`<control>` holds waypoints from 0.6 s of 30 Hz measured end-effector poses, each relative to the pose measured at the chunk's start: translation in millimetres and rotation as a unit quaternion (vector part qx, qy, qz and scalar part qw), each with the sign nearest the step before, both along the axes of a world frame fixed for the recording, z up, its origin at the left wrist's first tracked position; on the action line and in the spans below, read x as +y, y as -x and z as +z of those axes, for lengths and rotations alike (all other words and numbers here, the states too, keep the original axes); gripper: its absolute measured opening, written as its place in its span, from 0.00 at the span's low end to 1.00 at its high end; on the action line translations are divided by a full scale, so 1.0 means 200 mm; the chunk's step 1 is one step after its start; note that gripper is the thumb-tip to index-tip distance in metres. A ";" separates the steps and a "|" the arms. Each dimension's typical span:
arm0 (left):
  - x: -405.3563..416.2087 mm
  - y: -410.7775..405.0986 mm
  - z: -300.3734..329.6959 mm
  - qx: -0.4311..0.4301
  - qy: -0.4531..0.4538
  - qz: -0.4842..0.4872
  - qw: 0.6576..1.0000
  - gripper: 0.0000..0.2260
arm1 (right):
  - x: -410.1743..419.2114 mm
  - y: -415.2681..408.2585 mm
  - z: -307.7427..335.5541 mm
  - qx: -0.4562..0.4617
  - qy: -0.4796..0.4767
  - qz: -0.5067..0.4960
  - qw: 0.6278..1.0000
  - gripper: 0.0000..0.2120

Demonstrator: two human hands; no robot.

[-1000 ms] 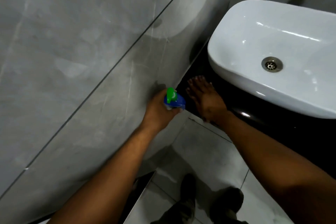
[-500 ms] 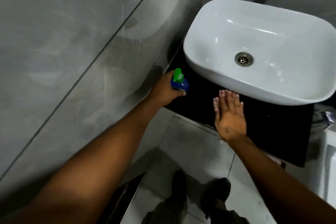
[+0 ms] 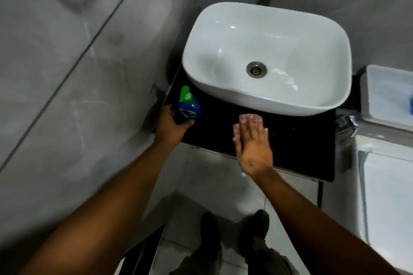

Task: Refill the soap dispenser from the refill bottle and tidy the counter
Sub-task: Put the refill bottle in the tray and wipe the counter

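Left hand (image 3: pixel 171 126) wrapped round blue plastic soap bottle with green pump (image 3: pixel 189 107), now standing on black counter (image 3: pixel 297 138) at seven o'clock of white oval sink (image 3: pixel 214 87). Right hand (image 3: pixel 253 140) flat, slid rightward, maybe wiping with pale cloth (image 3: pixel 248 118). Tidying nearly done.

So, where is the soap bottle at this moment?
The soap bottle stands at the left end of the black counter, next to the wall and just left of the white sink. The left hand is holding it.
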State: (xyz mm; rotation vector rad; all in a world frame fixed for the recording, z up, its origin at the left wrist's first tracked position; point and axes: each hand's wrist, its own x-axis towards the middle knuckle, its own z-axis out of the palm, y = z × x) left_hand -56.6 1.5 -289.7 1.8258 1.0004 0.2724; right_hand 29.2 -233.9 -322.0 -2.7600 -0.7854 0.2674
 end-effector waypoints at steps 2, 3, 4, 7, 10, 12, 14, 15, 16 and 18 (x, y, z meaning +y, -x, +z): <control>-0.12 0.09 -0.06 0.049 -0.079 0.020 0.996 0.29 | -0.10 0.06 -0.02 -0.013 0.008 0.085 0.996 0.30; -0.19 0.14 -0.09 0.058 -0.119 0.009 0.991 0.28 | -0.18 0.08 -0.04 -0.019 0.009 0.110 0.994 0.29; -0.26 0.16 -0.11 0.056 -0.148 -0.013 0.987 0.27 | -0.29 0.08 -0.04 -0.020 0.008 0.119 0.993 0.29; -0.45 0.18 -0.15 0.055 -0.210 -0.112 0.970 0.26 | -0.53 -0.09 -0.03 -0.017 -0.004 0.043 0.999 0.28; -0.60 0.11 -0.17 0.074 -0.245 -0.202 0.945 0.26 | -0.55 -0.35 -0.02 0.005 -0.033 -0.119 0.992 0.27; -0.69 0.01 -0.15 0.067 -0.252 -0.245 0.934 0.26 | -0.50 -0.38 -0.01 0.003 -0.023 -0.143 0.990 0.28; -0.79 -0.10 -0.14 0.067 -0.280 -0.305 0.908 0.26 | -0.52 -0.29 -0.03 -0.014 -0.025 -0.060 0.998 0.29; -0.84 -0.16 -0.14 0.068 -0.292 -0.340 0.892 0.27 | -0.57 -0.24 -0.03 -0.024 -0.023 -0.022 0.999 0.29; -0.90 -0.21 -0.14 0.070 -0.298 -0.371 0.877 0.27 | -0.66 -0.22 -0.04 -0.031 -0.022 -0.009 0.999 0.29; -1.00 -0.31 -0.15 0.067 -0.311 -0.417 0.852 0.28 | -0.81 -0.27 -0.04 -0.033 -0.048 -0.062 0.996 0.27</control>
